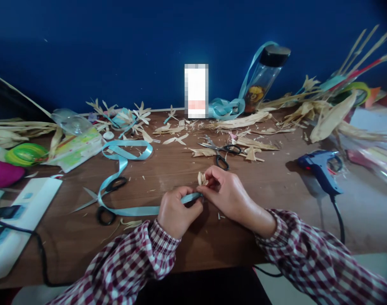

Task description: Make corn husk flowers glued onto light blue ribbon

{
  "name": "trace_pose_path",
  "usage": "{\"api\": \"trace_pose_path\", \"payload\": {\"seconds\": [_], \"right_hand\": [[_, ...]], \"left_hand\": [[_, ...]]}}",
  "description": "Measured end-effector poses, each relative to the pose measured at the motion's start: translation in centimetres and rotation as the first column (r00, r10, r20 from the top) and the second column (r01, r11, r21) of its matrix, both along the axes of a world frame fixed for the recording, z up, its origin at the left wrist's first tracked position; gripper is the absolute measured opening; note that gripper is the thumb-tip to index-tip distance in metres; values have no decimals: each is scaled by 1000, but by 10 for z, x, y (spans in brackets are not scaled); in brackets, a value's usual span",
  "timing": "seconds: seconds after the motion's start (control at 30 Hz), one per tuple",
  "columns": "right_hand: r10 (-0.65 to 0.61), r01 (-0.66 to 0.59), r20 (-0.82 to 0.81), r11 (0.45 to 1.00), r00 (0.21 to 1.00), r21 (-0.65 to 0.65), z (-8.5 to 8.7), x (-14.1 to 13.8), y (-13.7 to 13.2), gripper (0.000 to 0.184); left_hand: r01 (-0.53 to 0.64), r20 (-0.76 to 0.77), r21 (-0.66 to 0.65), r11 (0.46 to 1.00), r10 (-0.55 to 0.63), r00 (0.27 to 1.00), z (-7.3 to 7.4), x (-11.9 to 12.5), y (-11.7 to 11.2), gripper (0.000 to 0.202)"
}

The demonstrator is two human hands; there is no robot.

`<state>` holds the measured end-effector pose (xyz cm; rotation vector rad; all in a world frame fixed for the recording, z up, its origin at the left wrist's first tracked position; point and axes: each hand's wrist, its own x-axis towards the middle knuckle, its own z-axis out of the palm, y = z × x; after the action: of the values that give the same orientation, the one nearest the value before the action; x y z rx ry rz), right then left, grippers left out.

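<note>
Between thumb and fingers, my left hand (180, 210) pinches a light blue ribbon (136, 210). The ribbon trails left across the table and loops back beyond a pair of scissors. My right hand (230, 197) is closed on a small corn husk flower (202, 178), whose pale petals stick up past the fingertips. At the flower's base the ribbon's end meets my right fingertips; whether it is wrapped round a stem is hidden by the fingers. Black-handled scissors (106, 215) lie open by the ribbon, and a second pair of scissors (222, 162) lies beyond my hands.
A blue glue gun (320, 167) stands at right, its cord running toward the front edge. A white power strip (28, 216) lies at left. Husk scraps (244, 120), a ribbon coil (223, 108), a propped phone (196, 91) and a leaning bottle (263, 78) line the back.
</note>
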<state>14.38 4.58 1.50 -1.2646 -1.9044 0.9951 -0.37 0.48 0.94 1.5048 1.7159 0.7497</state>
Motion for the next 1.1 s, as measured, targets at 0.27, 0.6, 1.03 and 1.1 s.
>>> {"api": "trace_pose_path", "payload": {"seconds": [0.27,0.6,1.03,1.1], "right_hand": [[-57,57,9,998,998,6,1,-2,-2,12],[-64,63,-69,998,996,-21,-1,-5,-2,13],[324,-360,-191,912,927,-198,2,15,21,14],[333,-366,-182,908,925,-205,2,15,21,14]], "left_hand": [[-24,-37,33,999,25,999,0,3,2,17],[-41,-44,79,996,45,998,-1,6,4,17],[-7,-11,45,999,7,1000,1,0,7,13],[-2,-9,39,999,2,1000,1,-1,7,13]]}}
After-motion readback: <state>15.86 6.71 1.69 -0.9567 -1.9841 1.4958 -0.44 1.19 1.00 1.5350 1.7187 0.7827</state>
